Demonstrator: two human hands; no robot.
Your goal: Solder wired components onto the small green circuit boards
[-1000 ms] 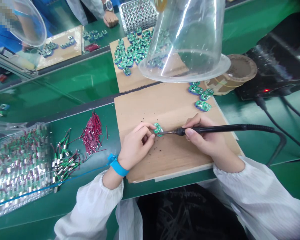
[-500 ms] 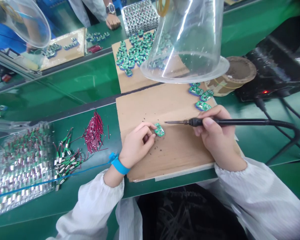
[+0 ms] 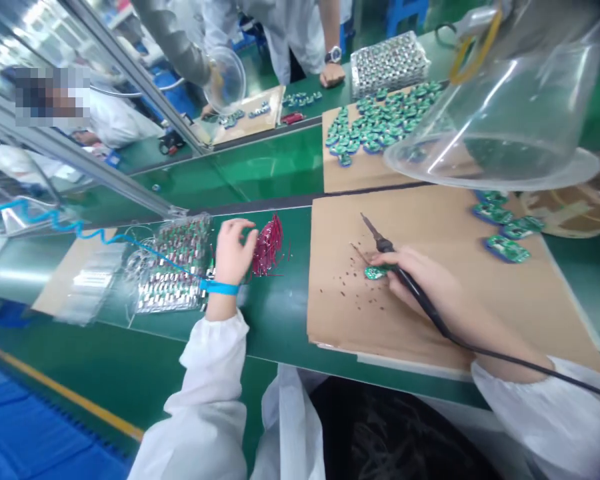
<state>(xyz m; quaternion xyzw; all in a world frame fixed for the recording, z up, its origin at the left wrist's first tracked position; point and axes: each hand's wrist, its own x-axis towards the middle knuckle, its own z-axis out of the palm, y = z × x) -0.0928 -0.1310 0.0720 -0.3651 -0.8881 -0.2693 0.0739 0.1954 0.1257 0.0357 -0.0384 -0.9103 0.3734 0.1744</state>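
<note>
My right hand (image 3: pixel 420 277) is closed round a soldering iron (image 3: pixel 387 248), its tip pointing up and away over the cardboard. Under those fingers lies a small green circuit board (image 3: pixel 375 273), partly covered by them. A thin reddish strand (image 3: pixel 360 252) shows beside the board; whether it is attached I cannot tell. Over on the left, my left hand (image 3: pixel 236 250), with a blue wrist strap (image 3: pixel 223 287), hovers at a pile of red wires (image 3: pixel 270 248). Its fingers are bent and apart, with nothing visible in them.
Cardboard (image 3: pixel 340 327) with dark crumbs covers the bench. Several boards (image 3: pixel 505 248) lie at its right, more (image 3: pixel 380 123) farther back. A clear plastic funnel (image 3: pixel 510 127) hangs over the right side. A tray of small parts (image 3: pixel 175 267) is at left. A co-worker's hand (image 3: pixel 332 75) rests across.
My left hand has left the circuit board and moved left to the red wires. My right hand has brought the iron over to the board, its tip now pointing away. The view has swung left.
</note>
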